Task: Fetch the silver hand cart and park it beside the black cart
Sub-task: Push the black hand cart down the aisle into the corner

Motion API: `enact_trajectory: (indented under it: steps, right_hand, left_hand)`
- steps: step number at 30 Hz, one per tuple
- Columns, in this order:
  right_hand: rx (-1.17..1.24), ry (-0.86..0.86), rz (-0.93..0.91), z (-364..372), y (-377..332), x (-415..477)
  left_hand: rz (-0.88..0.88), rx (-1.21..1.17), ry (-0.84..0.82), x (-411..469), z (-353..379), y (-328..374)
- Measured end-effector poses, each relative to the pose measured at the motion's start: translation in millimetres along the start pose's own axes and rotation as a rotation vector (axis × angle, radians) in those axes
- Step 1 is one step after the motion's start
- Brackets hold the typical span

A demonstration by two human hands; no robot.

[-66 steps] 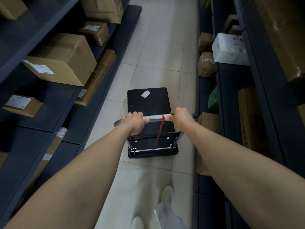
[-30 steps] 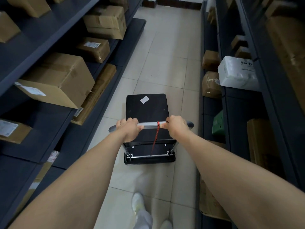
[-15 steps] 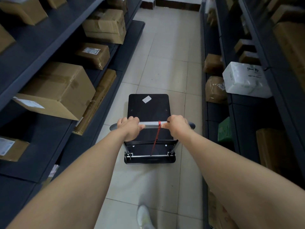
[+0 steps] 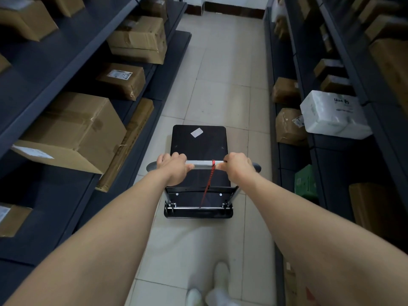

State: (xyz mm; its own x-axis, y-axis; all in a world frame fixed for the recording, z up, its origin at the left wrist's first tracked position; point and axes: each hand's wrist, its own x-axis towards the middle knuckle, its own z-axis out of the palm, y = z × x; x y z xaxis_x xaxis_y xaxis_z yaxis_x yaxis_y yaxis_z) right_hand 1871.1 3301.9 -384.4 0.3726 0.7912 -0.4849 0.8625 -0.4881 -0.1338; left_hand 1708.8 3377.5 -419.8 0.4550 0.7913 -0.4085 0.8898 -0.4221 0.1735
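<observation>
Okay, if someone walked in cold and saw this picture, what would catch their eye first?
Two bare forearms run up the middle, the left hand and right hand gripping the silver handle of a hand cart with a black deck, a red cord hanging from the bar. Dark shelves of cardboard boxes flank the tiled aisle, with a white foam box at right.

A white foam box sat on the right shelving; across the tiled aisle, cardboard boxes filled facing shelves.
</observation>
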Motion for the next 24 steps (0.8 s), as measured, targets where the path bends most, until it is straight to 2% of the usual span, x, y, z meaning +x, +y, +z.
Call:
enact_trajectory:
  steps: [24]
  right_hand:
    - [0.023, -0.024, 0.000, -55, -18, 97]
  left_hand:
    - [-0.008, -0.001, -0.024, 101, -50, -11]
